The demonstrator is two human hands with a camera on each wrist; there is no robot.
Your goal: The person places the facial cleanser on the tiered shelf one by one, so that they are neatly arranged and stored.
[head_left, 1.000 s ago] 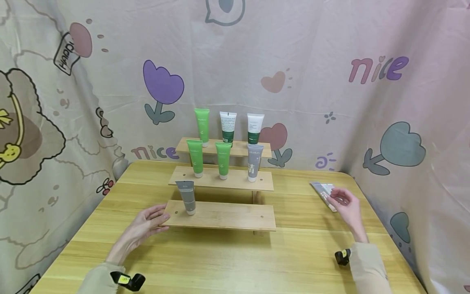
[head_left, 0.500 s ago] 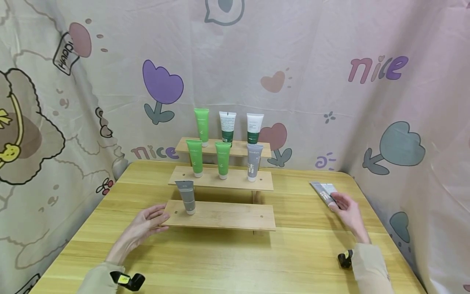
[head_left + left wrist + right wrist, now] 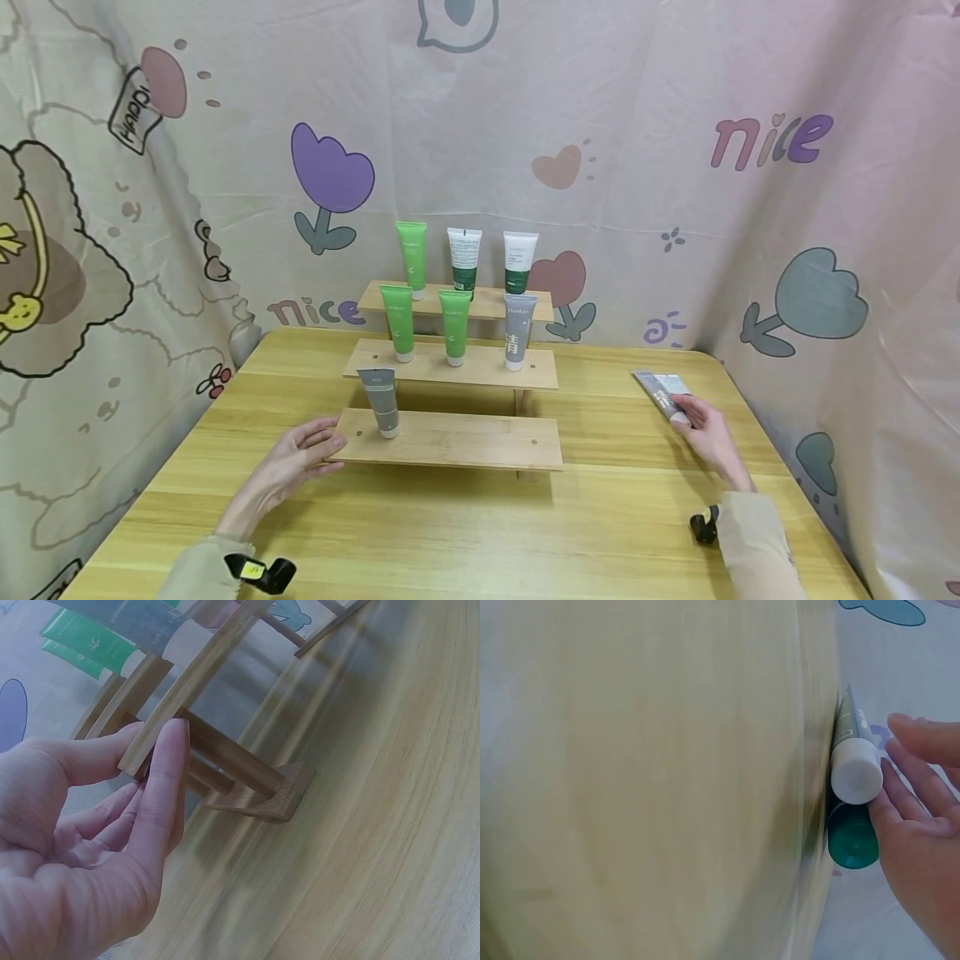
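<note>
A three-tier wooden display stand [image 3: 465,439] stands on the table, and my left hand [image 3: 303,454] pinches the left end of its lowest board. In the left wrist view the thumb is on one face of that board and fingers are on the other. At the right, a grey-lilac tube [image 3: 654,392] with a white cap lies beside a white tube [image 3: 674,383]; a green cap [image 3: 853,838] shows below the white one in the right wrist view. My right hand [image 3: 708,437] is at their near ends, fingertips close against the white cap [image 3: 856,772], thumb lifted apart.
On the bottom board a dark grey tube [image 3: 382,404] stands at the left. The middle board carries two green tubes [image 3: 400,323] and a grey-lilac tube [image 3: 518,332]. A green tube [image 3: 413,258] and two white-and-green tubes [image 3: 465,254] stand on top. A printed curtain [image 3: 622,192] hangs behind.
My right hand has shifted slightly right and down to the near ends of the lying tubes, with its fingers lower. My left hand and the stand stay put.
</note>
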